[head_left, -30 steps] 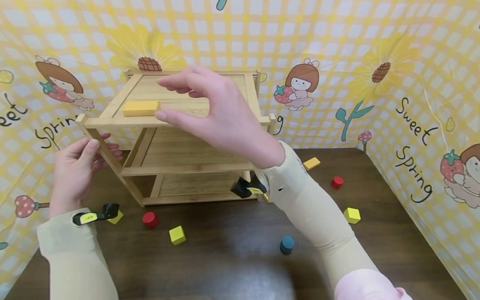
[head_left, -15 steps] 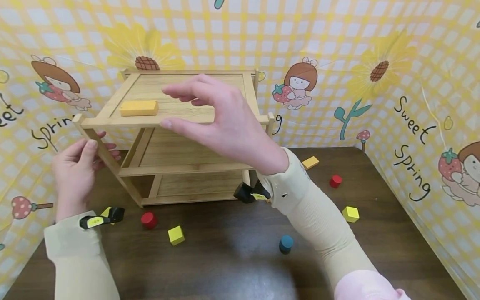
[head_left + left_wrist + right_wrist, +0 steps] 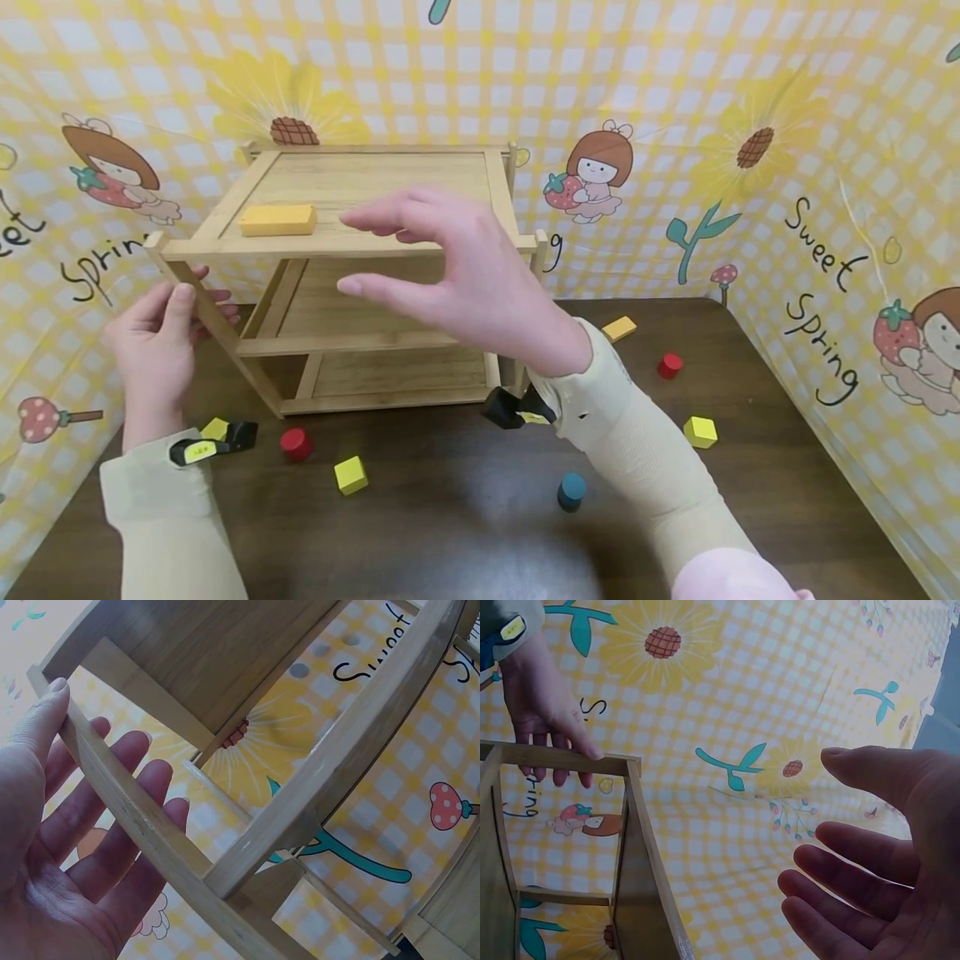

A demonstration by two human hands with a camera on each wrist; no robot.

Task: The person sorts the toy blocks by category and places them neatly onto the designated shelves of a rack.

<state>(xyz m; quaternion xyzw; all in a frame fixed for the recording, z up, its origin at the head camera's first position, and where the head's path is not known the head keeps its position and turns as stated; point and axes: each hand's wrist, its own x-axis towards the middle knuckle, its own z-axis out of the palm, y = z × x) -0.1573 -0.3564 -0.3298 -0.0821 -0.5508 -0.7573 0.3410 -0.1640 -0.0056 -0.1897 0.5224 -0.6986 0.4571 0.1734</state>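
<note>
A three-tier wooden shelf (image 3: 390,247) stands on the dark table. My left hand (image 3: 161,337) grips its front left post, the thumb on the near side and the fingers behind; the left wrist view shows this post (image 3: 142,817) between thumb and fingers. On the top board lies a rectangular yellow-orange block (image 3: 277,221), toward the front left. My right hand (image 3: 480,275) hovers before the shelf's front edge, thumb and fingers spread apart and holding nothing. In the right wrist view, the right hand (image 3: 877,862) is likewise away from the shelf frame (image 3: 649,855).
Around the shelf lie yellow cubes (image 3: 351,475) (image 3: 701,432), red cylinders (image 3: 296,444) (image 3: 670,365), a blue cylinder (image 3: 572,492) and another yellow-orange block (image 3: 619,329). A yellow cube (image 3: 215,429) is partly hidden by the left wrist strap. Patterned cloth (image 3: 450,75) encloses the table's back and sides.
My right hand has moved down and to the right, away from the block on the top board. My left hand has stayed at the post. The block has not moved on the shelf.
</note>
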